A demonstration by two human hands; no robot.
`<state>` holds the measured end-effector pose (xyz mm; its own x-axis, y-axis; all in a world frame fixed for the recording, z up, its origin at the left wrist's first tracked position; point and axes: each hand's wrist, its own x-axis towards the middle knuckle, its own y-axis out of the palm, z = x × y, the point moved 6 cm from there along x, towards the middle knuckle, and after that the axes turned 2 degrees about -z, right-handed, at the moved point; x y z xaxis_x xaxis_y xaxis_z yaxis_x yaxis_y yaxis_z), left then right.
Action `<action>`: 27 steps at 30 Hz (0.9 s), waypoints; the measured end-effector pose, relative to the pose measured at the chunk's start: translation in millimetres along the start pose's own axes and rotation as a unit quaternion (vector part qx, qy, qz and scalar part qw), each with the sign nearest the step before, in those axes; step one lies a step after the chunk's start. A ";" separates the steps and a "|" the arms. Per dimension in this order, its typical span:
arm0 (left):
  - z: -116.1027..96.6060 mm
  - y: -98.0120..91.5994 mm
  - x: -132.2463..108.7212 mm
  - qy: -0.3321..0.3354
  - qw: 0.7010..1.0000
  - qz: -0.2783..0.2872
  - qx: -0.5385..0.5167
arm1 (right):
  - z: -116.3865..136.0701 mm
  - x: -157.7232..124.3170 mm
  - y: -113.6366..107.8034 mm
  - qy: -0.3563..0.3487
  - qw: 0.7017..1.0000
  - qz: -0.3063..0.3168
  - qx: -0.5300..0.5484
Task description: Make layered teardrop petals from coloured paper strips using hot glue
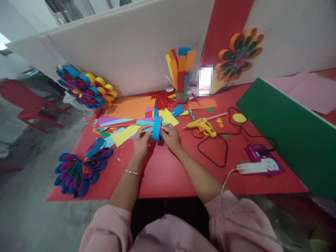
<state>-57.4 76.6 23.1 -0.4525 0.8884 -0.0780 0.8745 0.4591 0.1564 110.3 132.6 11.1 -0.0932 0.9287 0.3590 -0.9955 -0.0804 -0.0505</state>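
Note:
Over the middle of the red table [168,175], a blue paper loop [156,129] with a purple strip inside it stands upright between my hands. My left hand [141,140] grips its left side with bent fingers. On the other side, my right hand [171,139] has its fingers closed at the loop's edge. Paper strips [118,121] in purple, light blue and red lie just behind my left hand. To the right of my right hand rests a yellow hot glue gun [203,126], with scissors [191,113] behind it.
A paper-loop flower [81,171] lies front left; more flowers [78,87] sit back left, and an orange one [240,54] leans on the wall. A cup of paper strips [181,94] stands at the back. A purple power strip [265,161], cords and a green board [286,133] occupy the right.

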 end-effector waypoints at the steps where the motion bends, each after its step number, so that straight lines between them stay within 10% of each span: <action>1: -2.1 0.0 -0.5 0.005 1.000 -0.005 -0.002 | 3.8 -1.5 -2.0 -0.015 0.999 -0.010 -0.031; 13: -15.3 12.2 -6.2 0.051 0.999 0.004 0.018 | 34.9 -19.7 1.5 -0.129 0.959 0.019 -0.252; 27: 2.2 25.3 -2.7 -0.145 0.979 0.101 -0.100 | 0.9 -0.9 15.2 0.005 0.994 0.067 0.090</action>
<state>-33.7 85.9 25.1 -0.1796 0.9379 -0.2967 0.8766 0.2894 0.3844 95.2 130.2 10.8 -0.2252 0.9086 0.3517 -0.9613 -0.2659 0.0715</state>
